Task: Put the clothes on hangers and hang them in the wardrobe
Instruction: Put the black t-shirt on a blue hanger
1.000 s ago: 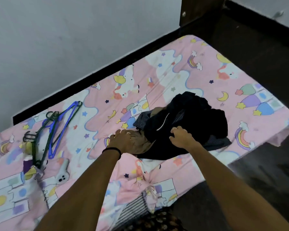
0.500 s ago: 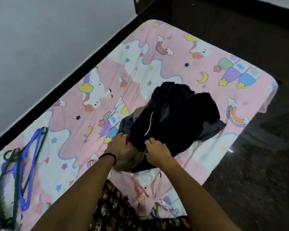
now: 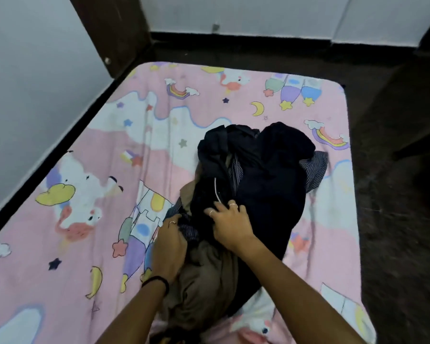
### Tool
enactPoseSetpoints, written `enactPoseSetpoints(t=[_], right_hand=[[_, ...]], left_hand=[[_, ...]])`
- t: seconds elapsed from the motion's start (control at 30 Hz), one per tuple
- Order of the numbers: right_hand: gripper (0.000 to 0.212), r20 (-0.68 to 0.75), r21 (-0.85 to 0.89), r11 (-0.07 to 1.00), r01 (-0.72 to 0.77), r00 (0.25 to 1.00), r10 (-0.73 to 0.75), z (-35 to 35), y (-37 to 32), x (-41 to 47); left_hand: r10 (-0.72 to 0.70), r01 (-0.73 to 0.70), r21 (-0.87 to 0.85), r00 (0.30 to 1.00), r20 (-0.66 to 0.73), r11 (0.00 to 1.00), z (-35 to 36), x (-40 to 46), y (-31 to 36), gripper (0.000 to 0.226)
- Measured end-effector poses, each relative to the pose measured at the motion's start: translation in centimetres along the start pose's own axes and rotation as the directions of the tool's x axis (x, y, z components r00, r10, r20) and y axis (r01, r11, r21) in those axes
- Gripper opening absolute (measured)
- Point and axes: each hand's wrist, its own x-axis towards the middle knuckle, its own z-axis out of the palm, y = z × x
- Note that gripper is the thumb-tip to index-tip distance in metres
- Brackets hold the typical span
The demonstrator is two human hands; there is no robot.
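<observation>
Left hand [image 3: 169, 247] curled into the near-left edge of the clothes pile [image 3: 248, 194], fingers closed on a fold of striped shirt [image 3: 189, 229] where it meets a brown garment [image 3: 204, 281]; ring on one finger, black band [image 3: 157, 281] at the wrist. Right hand [image 3: 230, 225] just beside it, on top of the dark navy garment [image 3: 271, 184], fingers bent and pressing into the cloth, rings on two of them; whether any fabric is actually pinched under those fingers cannot be told. Thin white cord or trim [image 3: 216, 192] curving out of the navy cloth just beyond the right fingertips. Brown garment trailing from under both hands toward the near edge, between the two forearms. More striped cloth poking out at the far right of the heap. Whole pile lying right of centre on the bed, on a pink sheet [image 3: 109, 155] printed with unicorns, rainbows, moons and stars. Grey wall [image 3: 30, 83] along the left, with a black strip where it meets the mattress. Dark wooden post [image 3: 114, 33] at the far left corner. Dark floor [image 3: 395, 219] to the right and beyond the far end, pale wall panels [image 3: 258, 13] behind it.
</observation>
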Motion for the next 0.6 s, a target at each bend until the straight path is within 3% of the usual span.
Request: enactPoseSetpoints(t=[0.07, 0.1, 0.17, 0.23, 0.3, 0.47, 0.53, 0.6], right_hand=[[0.042, -0.09, 0.32, 0.936, -0.149, 0.978, 0.187, -1.1, 0.3, 0.1], [0.038, -0.098, 0.528, 0.83, -0.182, 0.957, 0.272, -2.1, 0.2, -0.6], [0.031, -0.073, 0.856, 0.497, -0.142, 0.919, 0.388, -4.7, 0.2, -2.0], [0.028, -0.058, 0.987, 0.158, -0.017, 0.887, 0.459, -7.6, 0.0, -4.3], [0.024, -0.055, 0.991, -0.075, 0.109, 0.857, 0.512, -10.2, -0.3, -7.1], [0.012, -0.111, 0.855, -0.401, 0.328, 0.872, 0.477, -16.7, -0.4, -15.5], [0.02, -0.201, 0.762, -0.476, 0.44, 0.859, 0.471, -19.2, -0.6, -18.9], [0.018, -0.288, 0.698, -0.485, 0.526, 0.827, 0.482, -21.8, -1.2, -21.5]], left_hand=[[-0.018, 0.01, -0.122, 0.998, -0.064, 0.993, -0.2, -0.9, -0.9, 0.038], [-0.006, -0.01, -0.168, 0.995, -0.096, 0.986, -0.7, -1.8, -1.1, 0.037], [0.018, -0.057, -0.238, 0.986, -0.163, 0.97, -1.9, -3.2, -1.0, 0.035], [0.031, -0.091, -0.283, 0.978, -0.208, 0.955, -3.4, -4.4, -0.3, 0.034], [0.055, -0.117, -0.3, 0.977, -0.206, 0.947, -4.9, -5.7, 0.5, 0.034], [0.106, -0.076, -0.366, 0.992, 0.063, 0.927, -7.4, -8.0, 4.0, 0.042], [0.191, -0.098, -0.388, 0.96, 0.207, 0.916, -7.3, -9.2, 5.7, 0.06], [0.244, -0.081, -0.444, 0.914, 0.324, 0.892, -6.4, -10.3, 7.3, 0.088]])
